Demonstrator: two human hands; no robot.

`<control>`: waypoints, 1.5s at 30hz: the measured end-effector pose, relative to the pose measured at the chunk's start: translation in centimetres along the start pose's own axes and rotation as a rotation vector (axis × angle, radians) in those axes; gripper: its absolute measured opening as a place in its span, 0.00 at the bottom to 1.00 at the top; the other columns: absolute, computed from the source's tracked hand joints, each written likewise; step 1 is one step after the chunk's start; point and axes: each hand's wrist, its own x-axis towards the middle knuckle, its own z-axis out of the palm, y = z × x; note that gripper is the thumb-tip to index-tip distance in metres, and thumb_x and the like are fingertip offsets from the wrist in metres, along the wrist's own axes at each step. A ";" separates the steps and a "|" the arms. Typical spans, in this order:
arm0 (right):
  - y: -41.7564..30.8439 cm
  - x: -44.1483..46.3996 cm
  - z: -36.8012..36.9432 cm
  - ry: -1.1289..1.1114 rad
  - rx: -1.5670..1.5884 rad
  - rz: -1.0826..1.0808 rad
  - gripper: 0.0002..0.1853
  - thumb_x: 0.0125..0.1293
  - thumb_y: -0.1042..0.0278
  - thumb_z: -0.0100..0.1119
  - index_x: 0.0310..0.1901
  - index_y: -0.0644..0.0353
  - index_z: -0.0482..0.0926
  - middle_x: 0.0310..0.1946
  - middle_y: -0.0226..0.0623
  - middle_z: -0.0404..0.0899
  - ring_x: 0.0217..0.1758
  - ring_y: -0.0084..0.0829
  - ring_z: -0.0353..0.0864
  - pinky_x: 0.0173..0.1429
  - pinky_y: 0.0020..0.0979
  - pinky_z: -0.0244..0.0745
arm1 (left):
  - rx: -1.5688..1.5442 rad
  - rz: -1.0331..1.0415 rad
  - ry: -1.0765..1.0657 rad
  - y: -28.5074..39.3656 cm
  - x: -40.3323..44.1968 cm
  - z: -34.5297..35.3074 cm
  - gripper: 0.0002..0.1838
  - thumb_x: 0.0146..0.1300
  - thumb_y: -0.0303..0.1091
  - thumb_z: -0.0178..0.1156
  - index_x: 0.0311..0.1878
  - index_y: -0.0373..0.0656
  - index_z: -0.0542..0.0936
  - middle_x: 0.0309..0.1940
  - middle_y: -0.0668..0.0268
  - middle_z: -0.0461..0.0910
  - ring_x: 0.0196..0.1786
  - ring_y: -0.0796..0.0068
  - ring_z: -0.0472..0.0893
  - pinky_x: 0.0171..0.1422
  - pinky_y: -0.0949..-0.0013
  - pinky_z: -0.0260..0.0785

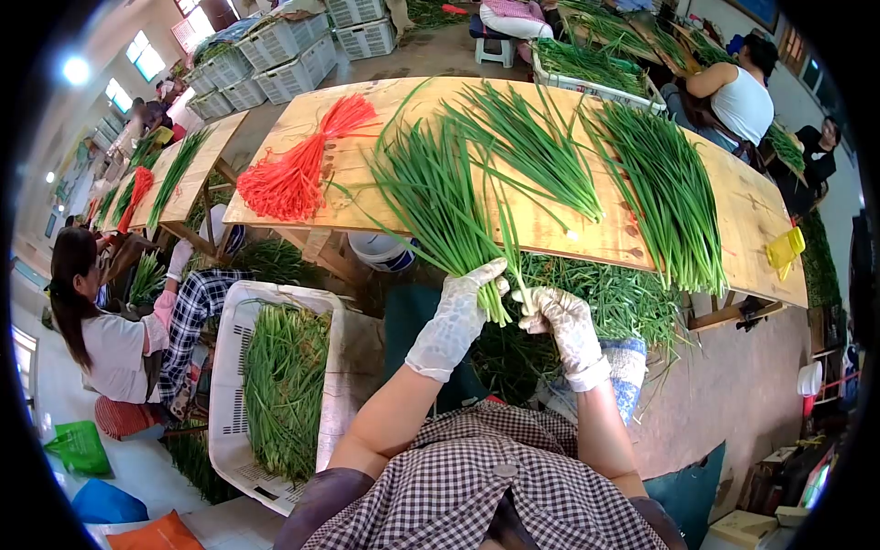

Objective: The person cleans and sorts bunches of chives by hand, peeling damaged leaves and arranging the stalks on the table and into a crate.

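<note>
My left hand (456, 316), in a thin whitish glove, is wrapped round the lower end of a bunch of green chives (435, 188). The leaves fan out over the near edge of the wooden table (302, 110). Close on its right, my gloved right hand (564, 330) pinches a few thin chive stalks (511, 243) near their cut ends. A smaller loose pile of chives (541, 151) lies on the boards beyond my hands. To the right is a thick, neatly laid bunch (669, 197).
Red plastic strips (307, 165) lie tied at the table's left. A white crate (220, 403) of chives stands at my left, a bucket (378, 249) under the table. Loose greens (596, 293) heap below the near edge. A yellow object (785, 249) sits far right. Co-workers sit around.
</note>
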 end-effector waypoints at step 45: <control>0.6 -2.0 -3.2 0.345 -1.044 -0.360 0.13 0.55 0.55 0.62 0.32 0.58 0.84 0.27 0.46 0.82 0.31 0.41 0.82 0.39 0.35 0.74 | 0.195 0.251 -0.080 -1.4 -1.5 1.9 0.07 0.55 0.26 0.66 0.37 0.39 0.80 0.28 0.66 0.80 0.27 0.75 0.78 0.30 0.72 0.72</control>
